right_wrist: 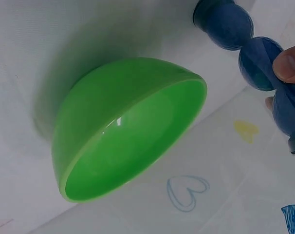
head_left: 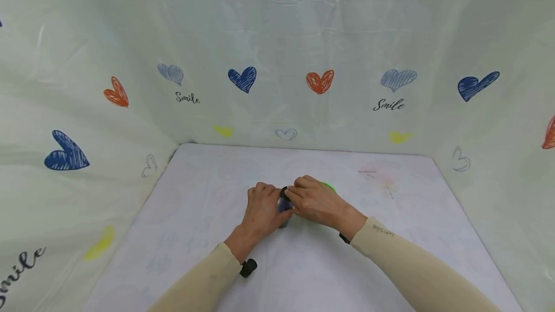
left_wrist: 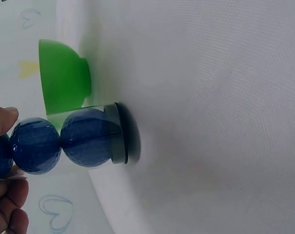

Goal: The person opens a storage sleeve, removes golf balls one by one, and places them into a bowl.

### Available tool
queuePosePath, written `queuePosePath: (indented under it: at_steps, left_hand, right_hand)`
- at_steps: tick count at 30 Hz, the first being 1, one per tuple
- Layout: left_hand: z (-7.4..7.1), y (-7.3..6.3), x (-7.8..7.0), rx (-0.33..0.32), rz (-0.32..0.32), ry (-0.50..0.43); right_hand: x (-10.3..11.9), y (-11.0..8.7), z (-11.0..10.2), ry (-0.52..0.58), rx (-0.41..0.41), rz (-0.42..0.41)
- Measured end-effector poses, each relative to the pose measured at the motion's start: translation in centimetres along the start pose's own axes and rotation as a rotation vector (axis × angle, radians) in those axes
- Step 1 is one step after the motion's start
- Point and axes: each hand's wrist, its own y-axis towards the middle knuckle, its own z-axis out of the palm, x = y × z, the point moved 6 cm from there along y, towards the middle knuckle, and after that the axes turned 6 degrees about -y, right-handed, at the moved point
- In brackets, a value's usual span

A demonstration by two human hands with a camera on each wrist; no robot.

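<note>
A clear tube of blue balls (left_wrist: 36,146) stands upright on the table, its dark base cap (left_wrist: 119,134) down on the white surface. My left hand (head_left: 263,207) grips the tube around its upper part from the left. Up at its top end, the fingers of my right hand (head_left: 315,202) pinch the dark lid (head_left: 284,193) from the right. Between the hands a strip of the tube (head_left: 284,206) shows, with the rest covered by fingers. Beside the tube, a green bowl (right_wrist: 96,105) sits upright, mostly hidden behind my right hand in the head view.
The white table (head_left: 208,172) has rounded far corners and faint printed marks. A pale curtain (head_left: 277,28) with hearts and lettering hangs around its back and sides. Dark wrist straps (head_left: 248,268) sit on both forearms.
</note>
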Motion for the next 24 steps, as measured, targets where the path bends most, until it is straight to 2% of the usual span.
queuePosePath:
  at_steps: [5,13,20,24]
  left_hand:
    - [0.0,0.1,0.2,0.045,-0.042,-0.020]
    - [-0.3,0.1,0.1,0.065,-0.048,-0.028]
    - [-0.4,0.0,0.1,0.095,-0.062,-0.041]
    - [-0.4,0.0,0.0,0.064,-0.031,-0.033]
  right_hand:
    - [0.1,-0.3,0.3,-0.019,-0.021,0.023]
    - [0.4,-1.1,0.5,-0.106,-0.152,0.036]
    - [0.3,-0.8,0.2,-0.063,-0.124,0.029]
    - [0.3,-0.3,-0.1,-0.043,-0.091,0.049]
